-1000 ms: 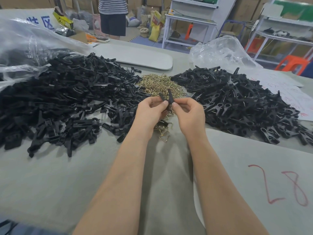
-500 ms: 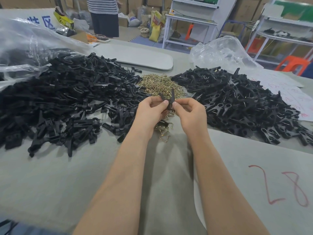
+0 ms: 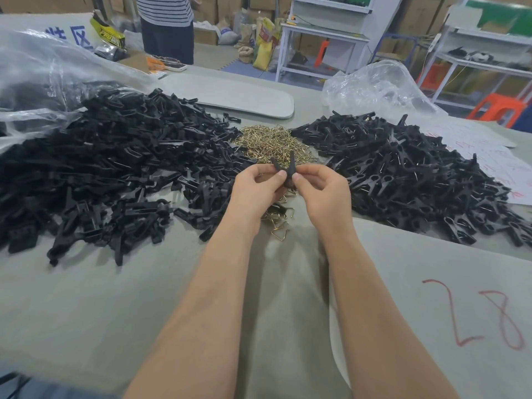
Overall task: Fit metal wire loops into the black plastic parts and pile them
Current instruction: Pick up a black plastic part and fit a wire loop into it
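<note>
My left hand [image 3: 254, 187] and my right hand [image 3: 324, 191] together pinch one black plastic part [image 3: 285, 168] above the table's middle; its two prongs stick up between my fingertips. Whether a wire loop sits in it is hidden by my fingers. A heap of brass-coloured wire loops [image 3: 270, 144] lies just beyond my hands, and a few loose loops [image 3: 277, 223] lie below them. A large pile of black plastic parts [image 3: 115, 168] spreads on the left, and a second black pile [image 3: 408, 174] spreads on the right.
A grey cloth [image 3: 115, 298] covers the table, with a sheet marked 28 [image 3: 475, 315] at the right. Clear plastic bags sit at far left [image 3: 37, 79] and far right [image 3: 377, 87]. A person in a striped shirt [image 3: 167, 27] stands behind the table. Shelving and an orange stool [image 3: 498, 108] stand beyond.
Both hands stay in place on the black part with only slight finger shifts. The person behind the table has stepped a little to the left.
</note>
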`<move>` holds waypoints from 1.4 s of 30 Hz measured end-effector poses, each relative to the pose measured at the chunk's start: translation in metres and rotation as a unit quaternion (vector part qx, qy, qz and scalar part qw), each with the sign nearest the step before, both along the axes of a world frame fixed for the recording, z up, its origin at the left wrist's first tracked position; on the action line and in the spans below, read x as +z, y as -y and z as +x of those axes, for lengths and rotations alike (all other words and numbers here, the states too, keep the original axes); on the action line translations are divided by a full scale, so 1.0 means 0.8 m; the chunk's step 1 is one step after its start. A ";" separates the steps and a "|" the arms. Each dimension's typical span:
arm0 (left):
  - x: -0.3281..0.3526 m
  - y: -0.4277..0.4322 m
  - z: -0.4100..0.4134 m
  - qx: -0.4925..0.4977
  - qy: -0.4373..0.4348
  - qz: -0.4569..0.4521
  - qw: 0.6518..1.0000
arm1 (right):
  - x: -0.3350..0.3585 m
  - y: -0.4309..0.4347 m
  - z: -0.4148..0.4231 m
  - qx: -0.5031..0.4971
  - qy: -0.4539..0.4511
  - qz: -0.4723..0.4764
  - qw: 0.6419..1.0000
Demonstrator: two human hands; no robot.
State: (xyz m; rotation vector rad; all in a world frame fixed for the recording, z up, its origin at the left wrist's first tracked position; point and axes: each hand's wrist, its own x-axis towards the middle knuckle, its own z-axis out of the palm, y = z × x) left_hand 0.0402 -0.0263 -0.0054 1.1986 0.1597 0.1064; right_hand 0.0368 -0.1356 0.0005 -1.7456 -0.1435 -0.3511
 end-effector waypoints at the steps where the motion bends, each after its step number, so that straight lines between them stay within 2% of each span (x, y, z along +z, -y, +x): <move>1: 0.000 0.000 0.000 0.000 0.004 0.002 1.000 | 0.000 0.000 0.000 0.000 0.002 -0.003 1.000; 11: 0.000 0.002 -0.002 0.023 0.024 0.019 0.999 | -0.001 -0.001 0.004 -0.016 -0.021 0.027 0.999; 17: 0.004 0.006 -0.006 0.032 0.061 0.155 0.985 | -0.004 -0.007 0.005 -0.027 0.010 -0.005 1.000; 20: 0.009 0.009 -0.010 -0.005 0.089 0.166 0.982 | -0.004 -0.011 0.004 -0.020 0.026 -0.023 0.999; 23: 0.009 0.005 -0.010 -0.021 0.090 0.151 0.984 | -0.001 -0.008 0.002 -0.009 0.033 -0.043 0.998; 25: 0.009 -0.001 -0.008 0.006 0.071 0.138 0.988 | 0.003 -0.006 0.001 0.051 0.006 -0.034 0.998; 27: 0.010 -0.008 -0.008 0.045 0.055 0.084 0.994 | 0.005 -0.004 0.000 0.087 -0.011 -0.037 0.995; 28: 0.011 -0.011 -0.007 0.071 0.048 0.056 0.995 | 0.005 -0.002 0.001 0.071 -0.008 -0.071 0.995; 30: 0.012 -0.017 -0.005 0.124 0.040 0.021 0.991 | 0.001 0.003 0.004 0.017 -0.015 -0.200 0.980; 32: 0.014 -0.020 -0.005 0.158 0.039 -0.005 0.987 | -0.008 0.006 0.005 0.005 -0.076 -0.327 0.942; 34: 0.017 -0.021 -0.005 0.167 0.040 -0.040 0.984 | -0.015 -0.002 0.002 0.007 -0.119 -0.383 0.916; 36: 0.020 -0.022 -0.006 0.159 0.046 -0.084 0.983 | -0.016 -0.020 -0.002 0.004 -0.087 -0.368 0.926; 38: 0.023 -0.021 -0.007 0.144 0.055 -0.123 0.980 | -0.013 -0.040 -0.008 0.048 -0.047 -0.321 0.945; 40: 0.024 -0.020 -0.008 0.130 0.062 -0.135 0.980 | -0.010 -0.050 -0.013 0.118 -0.035 -0.306 0.944; 42: 0.024 -0.020 -0.008 0.121 0.066 -0.141 0.980 | -0.006 -0.042 -0.010 0.116 -0.039 -0.278 0.953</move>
